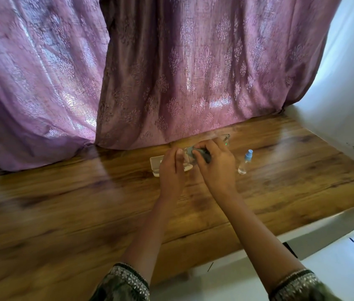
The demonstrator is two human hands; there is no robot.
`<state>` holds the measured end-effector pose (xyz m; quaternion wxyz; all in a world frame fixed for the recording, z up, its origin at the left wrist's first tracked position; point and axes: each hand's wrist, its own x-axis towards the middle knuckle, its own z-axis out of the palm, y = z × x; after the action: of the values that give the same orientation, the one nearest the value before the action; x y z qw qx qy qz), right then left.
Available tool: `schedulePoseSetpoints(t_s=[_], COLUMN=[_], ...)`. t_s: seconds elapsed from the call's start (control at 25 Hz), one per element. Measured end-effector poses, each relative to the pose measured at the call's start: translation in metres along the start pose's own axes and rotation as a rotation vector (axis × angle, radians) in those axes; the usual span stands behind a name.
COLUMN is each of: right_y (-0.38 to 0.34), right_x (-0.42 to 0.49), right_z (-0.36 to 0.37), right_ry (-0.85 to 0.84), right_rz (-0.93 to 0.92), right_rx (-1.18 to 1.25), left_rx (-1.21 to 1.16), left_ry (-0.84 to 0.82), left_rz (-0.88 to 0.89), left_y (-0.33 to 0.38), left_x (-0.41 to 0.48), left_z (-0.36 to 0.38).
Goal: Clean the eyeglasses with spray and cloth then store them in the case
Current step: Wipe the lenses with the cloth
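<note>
a purple patterned curtain (171, 72) hangs behind a wood-grain table (63, 203), with a white wall (350, 83) on the right. above the far middle of the table, the left hand (171, 170) grips one end of the clear-framed eyeglasses (224, 139), thumb up against the frame. the right hand (217, 164) pinches a grey cloth (204, 155) and presses it on a lens (the other end of the frame sticks out beyond its knuckles). a white glasses case (155, 164) lies open on the table, partly under the left hand. a small clear spray bottle (245, 162) with a blue cap stands just right of the right hand.
</note>
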<state>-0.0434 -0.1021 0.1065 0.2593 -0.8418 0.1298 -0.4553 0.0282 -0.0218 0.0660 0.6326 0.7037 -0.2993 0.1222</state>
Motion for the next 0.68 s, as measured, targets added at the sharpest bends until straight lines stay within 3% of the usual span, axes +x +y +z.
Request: schedulePoseSetpoints(t_s=[0.2,0.52,0.68], right_y=[-0.005,-0.008,-0.01], right_x=[-0.018,-0.001,-0.022], right_z=[0.003,-0.002,0.008], right_ry=[-0.074,0.019,-0.037], right_rz=[-0.125,0.041,-0.082], right_rx=[-0.027,-0.02,-0.004], left_rx=[-0.021,-0.012,-0.026], left_ry=[-0.021,-0.046,-0.039], left_rz=[-0.005,-0.002,-0.012], left_y=[-0.001,-0.001,-0.002], left_x=[0.001,-0.004,0.001], left_z=[-0.003,-0.002,-0.003])
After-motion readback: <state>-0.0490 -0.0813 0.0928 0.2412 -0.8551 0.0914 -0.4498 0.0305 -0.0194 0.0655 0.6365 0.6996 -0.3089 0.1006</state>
